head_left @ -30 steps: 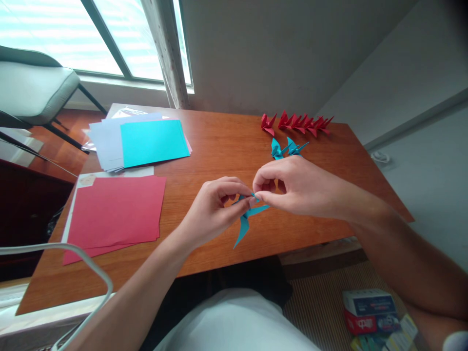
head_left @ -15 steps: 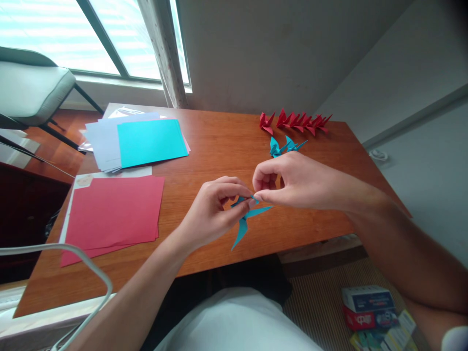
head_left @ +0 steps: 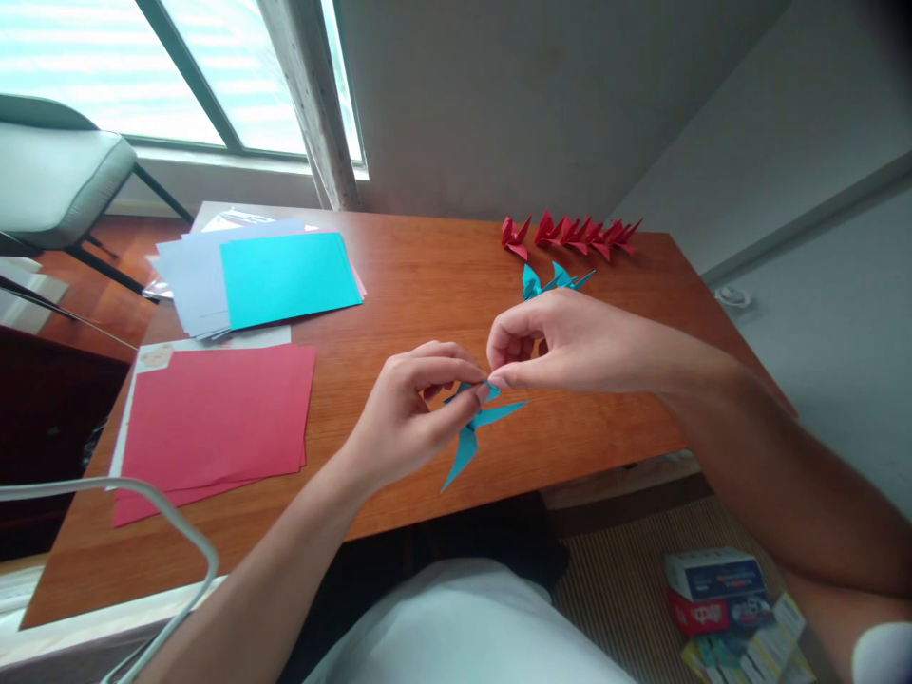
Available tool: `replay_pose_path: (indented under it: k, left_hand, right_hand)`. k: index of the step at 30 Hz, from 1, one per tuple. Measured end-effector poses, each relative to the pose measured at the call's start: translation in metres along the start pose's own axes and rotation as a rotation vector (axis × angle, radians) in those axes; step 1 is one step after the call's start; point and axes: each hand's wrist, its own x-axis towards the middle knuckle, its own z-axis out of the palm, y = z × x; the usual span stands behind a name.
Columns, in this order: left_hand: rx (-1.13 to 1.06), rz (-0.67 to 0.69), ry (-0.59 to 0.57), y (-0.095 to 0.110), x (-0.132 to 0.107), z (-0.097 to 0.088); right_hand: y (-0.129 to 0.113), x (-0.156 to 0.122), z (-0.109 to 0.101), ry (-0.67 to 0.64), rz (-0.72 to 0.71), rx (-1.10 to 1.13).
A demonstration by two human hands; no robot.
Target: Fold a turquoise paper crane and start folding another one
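Closest to you, low and to the right, a few printed cartons (head_left: 718, 591) lie on the floor, and a white cable (head_left: 186, 534) loops in at the lower left.

Above the near edge of the wooden desk (head_left: 413, 275), both of your hands meet on a half-folded teal paper figure (head_left: 466, 445). Your left hand (head_left: 406, 423) comes in from the left, with thumb and forefinger closed on the figure's body. Your right hand (head_left: 570, 342) comes in from the right, its fingertips pressed together on a small flap at the top, touching the left fingers. From that shared pinch the longest point hangs down, toward you and a little to the left. A shorter point sticks out to the right, under the right hand. Both hands are on the paper, and the right one has the upper end.

The figure's centre is covered by your left fingers, so its layers there cannot be made out.

Farther left on the desk lie red sheets (head_left: 214, 427), then a teal sheet (head_left: 286, 277) on lavender sheets (head_left: 186, 283). Behind your right hand stand finished teal cranes (head_left: 547, 280), partly hidden by your knuckles. A row of red cranes (head_left: 574, 234) stands near the wall.
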Motion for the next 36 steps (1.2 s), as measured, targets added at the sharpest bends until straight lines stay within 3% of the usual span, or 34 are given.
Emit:
replay_pose_path:
  k: [15, 30, 36]
  left_hand:
    - [-0.089, -0.031, 0.104, -0.0004, -0.0025, 0.0038]
    - [-0.062, -0.014, 0.029, 0.0011, -0.0027, 0.0004]
    - [-0.088, -0.033, 0.072, 0.0000, -0.0018, 0.0041]
  right_hand:
    - [0.0052, -0.0002, 0.0026, 0.037, -0.042, 0.116]
    - [-0.0002, -0.0017, -0.0016, -0.006, -0.008, 0.105]
    - [-0.0007, -0.0028, -0.0001, 0.006, -0.024, 0.119]
